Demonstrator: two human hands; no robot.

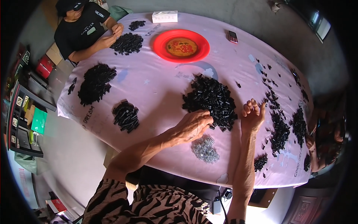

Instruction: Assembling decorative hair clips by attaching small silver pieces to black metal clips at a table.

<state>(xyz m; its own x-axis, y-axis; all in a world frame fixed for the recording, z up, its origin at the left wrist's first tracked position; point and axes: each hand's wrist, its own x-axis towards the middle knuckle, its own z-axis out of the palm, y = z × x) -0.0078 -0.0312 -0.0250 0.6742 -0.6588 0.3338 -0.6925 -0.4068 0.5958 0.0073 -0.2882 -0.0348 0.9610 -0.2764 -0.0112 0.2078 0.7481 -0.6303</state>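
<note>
My left hand [195, 125] is at the near edge of a large heap of small black tube-shaped parts [210, 99]. Its fingers are pinched together, and whatever lies between them is hidden. Just below that hand sits a small pile of clear, shiny pieces [206, 149]. To the right of the heap, my right hand [253, 116] is raised over the cloth, its fingers loosely curled and apart with nothing visible in them. A few loose black parts lie beyond its fingertips.
Further black piles lie on the pink cloth [160, 97], such as one at left [126, 116]. Farther back are a red plate [158, 52], a tissue box [165, 16] and a phone [233, 36]. One person [84, 33] works at far left; another's arm [312, 149] shows at right.
</note>
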